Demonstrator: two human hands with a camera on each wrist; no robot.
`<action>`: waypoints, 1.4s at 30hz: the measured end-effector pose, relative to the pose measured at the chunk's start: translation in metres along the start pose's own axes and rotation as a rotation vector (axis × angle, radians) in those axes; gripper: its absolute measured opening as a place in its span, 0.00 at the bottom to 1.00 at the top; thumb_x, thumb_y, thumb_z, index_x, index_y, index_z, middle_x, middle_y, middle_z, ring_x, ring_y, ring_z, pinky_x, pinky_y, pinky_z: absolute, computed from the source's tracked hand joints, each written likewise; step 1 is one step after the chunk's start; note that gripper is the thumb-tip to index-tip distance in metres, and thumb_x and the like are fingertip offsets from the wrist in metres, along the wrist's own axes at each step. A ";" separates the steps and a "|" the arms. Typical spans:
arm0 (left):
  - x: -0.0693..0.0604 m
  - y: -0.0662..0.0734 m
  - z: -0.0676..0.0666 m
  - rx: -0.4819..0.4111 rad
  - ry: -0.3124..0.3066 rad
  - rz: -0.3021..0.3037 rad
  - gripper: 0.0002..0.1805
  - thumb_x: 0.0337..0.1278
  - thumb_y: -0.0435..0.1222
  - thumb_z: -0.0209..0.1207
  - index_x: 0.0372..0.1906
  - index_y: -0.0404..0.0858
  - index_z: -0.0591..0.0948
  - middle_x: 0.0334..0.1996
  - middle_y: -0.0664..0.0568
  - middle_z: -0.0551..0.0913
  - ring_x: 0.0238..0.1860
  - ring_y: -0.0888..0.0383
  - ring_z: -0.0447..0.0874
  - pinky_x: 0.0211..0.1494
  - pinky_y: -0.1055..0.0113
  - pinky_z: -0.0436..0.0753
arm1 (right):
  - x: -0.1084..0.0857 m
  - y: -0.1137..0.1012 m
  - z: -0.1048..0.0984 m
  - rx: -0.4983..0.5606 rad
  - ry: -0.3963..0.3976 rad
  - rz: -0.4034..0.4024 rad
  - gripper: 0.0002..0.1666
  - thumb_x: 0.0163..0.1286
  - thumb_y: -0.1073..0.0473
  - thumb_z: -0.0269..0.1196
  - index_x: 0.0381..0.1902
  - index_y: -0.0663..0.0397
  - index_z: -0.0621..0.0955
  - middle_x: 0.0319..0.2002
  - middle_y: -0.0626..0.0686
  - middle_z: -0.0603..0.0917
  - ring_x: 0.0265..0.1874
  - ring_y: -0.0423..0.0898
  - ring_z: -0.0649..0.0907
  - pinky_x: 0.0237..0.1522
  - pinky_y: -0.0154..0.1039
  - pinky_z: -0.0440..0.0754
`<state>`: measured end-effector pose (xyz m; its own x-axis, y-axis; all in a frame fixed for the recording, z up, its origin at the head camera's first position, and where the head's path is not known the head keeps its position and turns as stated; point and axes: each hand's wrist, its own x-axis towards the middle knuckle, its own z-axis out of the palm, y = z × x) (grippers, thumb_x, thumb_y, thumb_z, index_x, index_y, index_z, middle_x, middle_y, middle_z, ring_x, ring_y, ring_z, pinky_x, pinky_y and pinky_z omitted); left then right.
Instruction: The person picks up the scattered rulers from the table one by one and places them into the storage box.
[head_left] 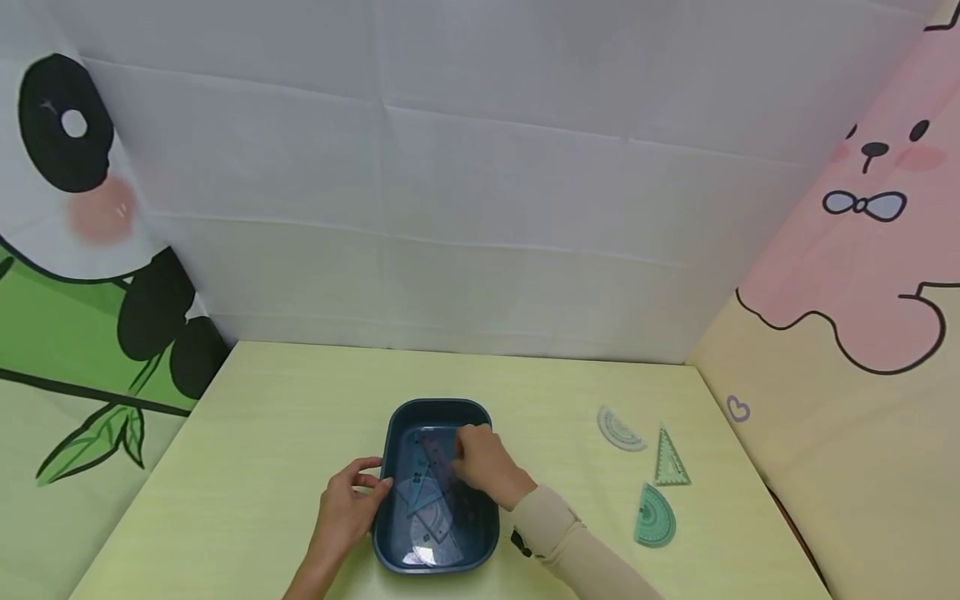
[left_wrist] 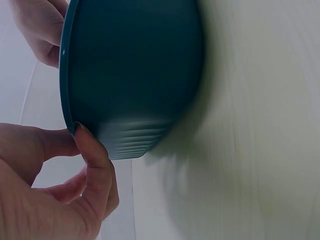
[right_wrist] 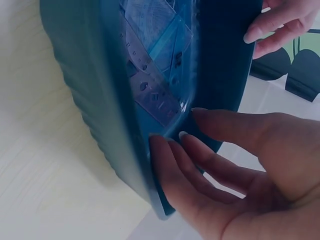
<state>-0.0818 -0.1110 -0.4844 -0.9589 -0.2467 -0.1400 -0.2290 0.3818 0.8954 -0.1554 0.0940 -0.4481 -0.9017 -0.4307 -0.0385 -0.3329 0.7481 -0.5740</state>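
Note:
A dark blue plastic tub [head_left: 483, 533] stands on the table. My left hand [head_left: 347, 504] pinches its left rim between thumb and index finger, also plain in the left wrist view. Over the tub's right side, my right hand [head_left: 486, 467] reaches in. In the right wrist view its thumb and fingers [right_wrist: 215, 155] are bent and apart, with nothing visible between them, just above the tools. Inside lie a purplish straight ruler [right_wrist: 150, 95], a blue set square [right_wrist: 175, 62] and a clear protractor [head_left: 435, 546], overlapping on the tub's floor.
Right of the tub, a clear protractor [head_left: 621, 430], a green set square [head_left: 670, 471] and a green protractor [head_left: 655, 521] lie apart on the pale yellow table [head_left: 300, 392]. A white cloth wall [head_left: 480, 208] rises behind; printed cartoon panels flank both sides.

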 end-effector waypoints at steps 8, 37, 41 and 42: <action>0.000 -0.001 0.000 0.006 0.004 0.002 0.20 0.63 0.32 0.66 0.58 0.29 0.80 0.32 0.47 0.82 0.25 0.56 0.80 0.23 0.63 0.78 | -0.007 0.006 -0.008 0.022 0.065 -0.073 0.09 0.62 0.71 0.71 0.31 0.62 0.79 0.26 0.50 0.77 0.24 0.42 0.72 0.28 0.36 0.73; 0.000 0.000 -0.001 0.014 0.011 -0.007 0.20 0.63 0.32 0.66 0.58 0.29 0.80 0.32 0.47 0.81 0.25 0.57 0.78 0.24 0.64 0.77 | -0.014 0.043 -0.025 0.084 0.157 -0.166 0.05 0.67 0.69 0.68 0.40 0.65 0.83 0.38 0.59 0.85 0.38 0.57 0.85 0.42 0.45 0.84; 0.000 0.000 0.000 0.018 0.021 0.005 0.20 0.62 0.32 0.67 0.57 0.29 0.80 0.32 0.48 0.82 0.24 0.58 0.78 0.25 0.65 0.76 | -0.016 0.050 -0.026 0.080 0.174 -0.164 0.05 0.68 0.69 0.68 0.40 0.64 0.83 0.39 0.58 0.85 0.39 0.56 0.86 0.43 0.46 0.84; 0.000 -0.001 0.000 0.020 0.023 0.008 0.20 0.62 0.32 0.67 0.57 0.29 0.81 0.31 0.48 0.82 0.24 0.58 0.78 0.26 0.65 0.76 | -0.016 0.051 -0.027 0.083 0.179 -0.162 0.05 0.67 0.69 0.68 0.40 0.64 0.83 0.39 0.59 0.85 0.39 0.57 0.86 0.43 0.47 0.84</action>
<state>-0.0817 -0.1115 -0.4848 -0.9566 -0.2641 -0.1232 -0.2251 0.4013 0.8878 -0.1656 0.1528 -0.4551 -0.8753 -0.4400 0.2006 -0.4600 0.6295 -0.6262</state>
